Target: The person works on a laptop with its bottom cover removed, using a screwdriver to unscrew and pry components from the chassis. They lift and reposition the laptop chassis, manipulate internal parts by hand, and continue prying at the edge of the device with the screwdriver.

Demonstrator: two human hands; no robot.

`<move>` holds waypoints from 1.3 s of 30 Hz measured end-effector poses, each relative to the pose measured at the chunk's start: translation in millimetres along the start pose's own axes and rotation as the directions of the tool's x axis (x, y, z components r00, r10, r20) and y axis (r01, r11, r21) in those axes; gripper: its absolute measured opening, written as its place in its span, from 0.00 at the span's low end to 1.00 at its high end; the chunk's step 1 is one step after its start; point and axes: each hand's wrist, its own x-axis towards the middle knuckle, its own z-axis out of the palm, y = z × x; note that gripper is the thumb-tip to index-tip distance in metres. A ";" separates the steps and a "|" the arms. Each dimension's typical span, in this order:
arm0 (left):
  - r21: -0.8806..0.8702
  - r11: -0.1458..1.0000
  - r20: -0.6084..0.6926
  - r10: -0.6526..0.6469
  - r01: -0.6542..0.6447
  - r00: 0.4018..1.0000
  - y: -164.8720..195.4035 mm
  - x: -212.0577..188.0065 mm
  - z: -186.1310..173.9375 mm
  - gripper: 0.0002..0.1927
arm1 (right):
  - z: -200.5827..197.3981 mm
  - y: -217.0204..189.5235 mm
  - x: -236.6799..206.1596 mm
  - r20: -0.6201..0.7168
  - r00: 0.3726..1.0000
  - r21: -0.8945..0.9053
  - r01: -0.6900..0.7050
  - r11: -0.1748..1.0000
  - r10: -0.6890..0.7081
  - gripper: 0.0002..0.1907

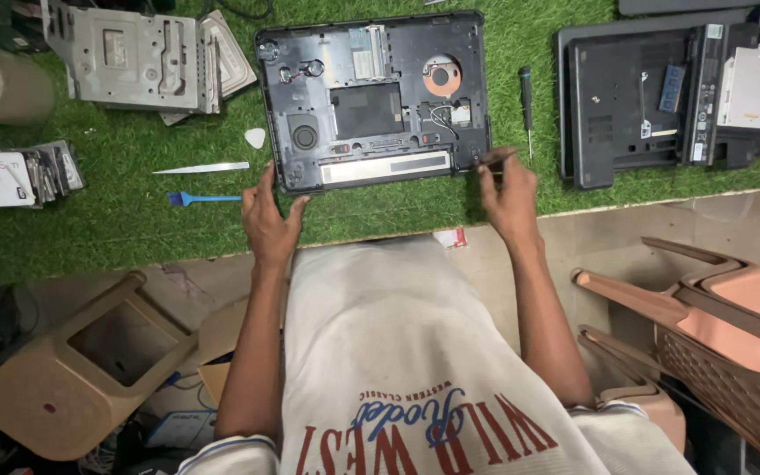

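Green turf covered the bench. At upper centre lay an opened laptop base (pixel 371 97), cover already off, boards and fan still in place. The left hand (pixel 267 220) gripped its lower left corner. The right hand (pixel 507 189) pinched a thin tool (pixel 496 157) at its lower right corner. A screwdriver (pixel 527 105) lay just right.

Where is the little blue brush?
In the head view the blue brush lies on the green turf, just left of the left hand and below the long white pry tool.
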 end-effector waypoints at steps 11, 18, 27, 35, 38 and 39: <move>0.019 1.000 -0.002 0.017 -0.016 1.000 -1.4 0.9 -1.4 0.44 | -11.2 -6.1 -20.2 -0.189 0.982 -0.056 -0.016 0.998 0.005 0.03; 0.037 0.995 -0.034 0.089 -0.088 0.995 -1.5 5.6 -3.8 0.42 | -10.3 -7.7 -6.2 -0.054 0.998 -0.161 0.027 0.987 -0.036 0.02; 0.012 0.995 -0.037 0.097 -0.097 0.995 -1.2 6.2 -5.1 0.42 | 16.6 7.9 -39.1 -0.313 0.947 0.360 0.047 0.932 0.073 0.01; 0.034 0.995 -0.021 0.096 -0.095 0.995 -3.4 7.5 -6.7 0.41 | -0.9 0.8 -27.2 -0.194 0.976 -0.039 0.088 0.995 -0.094 0.03; 0.040 0.995 -0.021 0.093 -0.092 0.995 -3.8 8.9 -6.0 0.41 | -6.6 -6.5 -8.9 -0.149 0.977 -0.091 0.142 0.986 -0.154 0.01; 0.043 0.996 -0.020 0.084 -0.083 0.996 -4.2 8.9 -6.7 0.41 | -7.4 -8.4 -4.6 -0.133 0.988 -0.047 0.068 0.997 -0.074 0.01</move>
